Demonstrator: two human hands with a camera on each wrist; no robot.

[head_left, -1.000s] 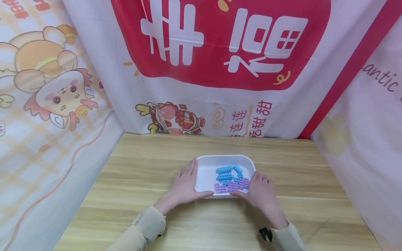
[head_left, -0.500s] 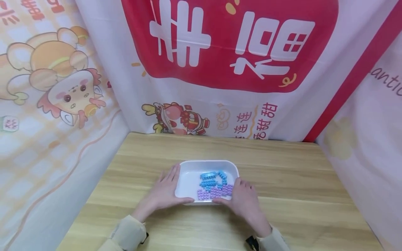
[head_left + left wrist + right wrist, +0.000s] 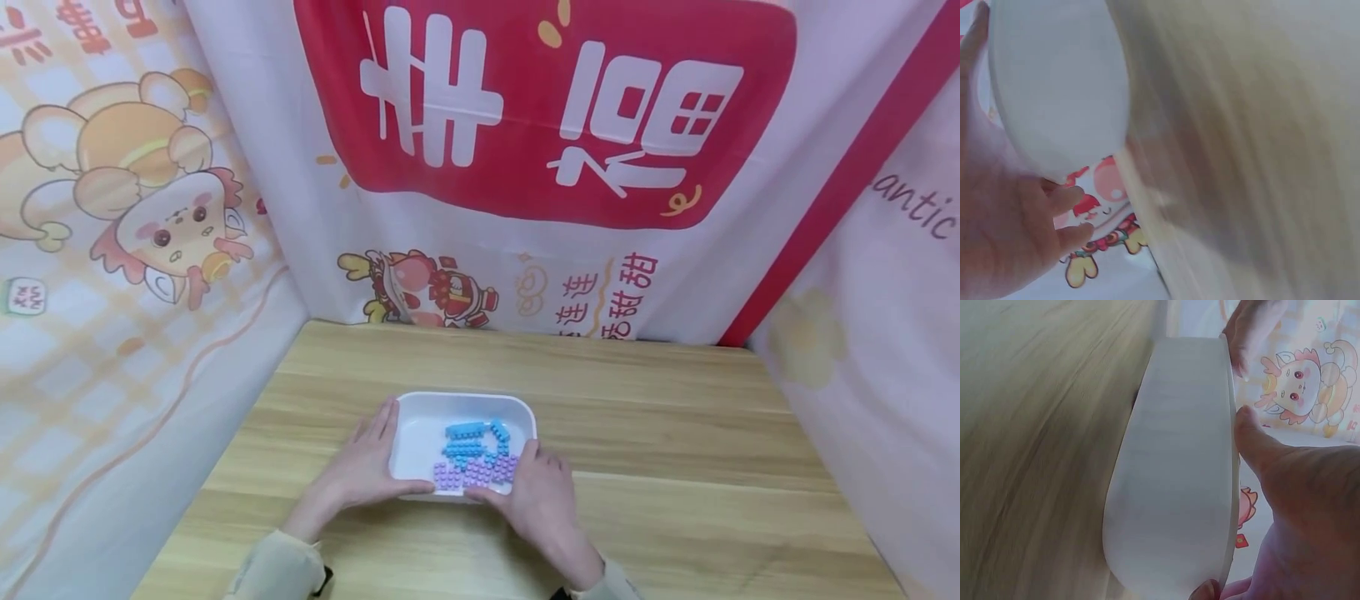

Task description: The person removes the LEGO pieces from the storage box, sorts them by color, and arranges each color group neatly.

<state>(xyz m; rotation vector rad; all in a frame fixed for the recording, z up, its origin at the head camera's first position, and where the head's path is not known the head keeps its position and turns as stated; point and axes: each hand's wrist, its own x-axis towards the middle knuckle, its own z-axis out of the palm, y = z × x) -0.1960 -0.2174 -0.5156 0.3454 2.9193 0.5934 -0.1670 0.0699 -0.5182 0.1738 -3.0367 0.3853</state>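
Both hands hold a white plastic box (image 3: 412,443) by its two ends. My left hand (image 3: 354,468) grips the left end, thumb along the front rim and fingers at the side. At the right end, my right hand (image 3: 545,500) has its thumb on the front rim, and its fingers curl at the side. Inside lie blue studded building bricks (image 3: 465,449) and, along the front, purple ones (image 3: 478,475). The left wrist view has the box's outer wall (image 3: 1060,81) over a shadow on the table. Another wall (image 3: 1172,462) fills the middle of the right wrist view.
A wood-grain table (image 3: 675,450) lies under the box. Printed cloth hangs behind it, with a red panel (image 3: 525,192), and more cloth (image 3: 135,167) stands along the left and right sides.
Both hands have carried the white box to the left and a little toward me. The bricks inside travel along with it, and the head view has shifted slightly.
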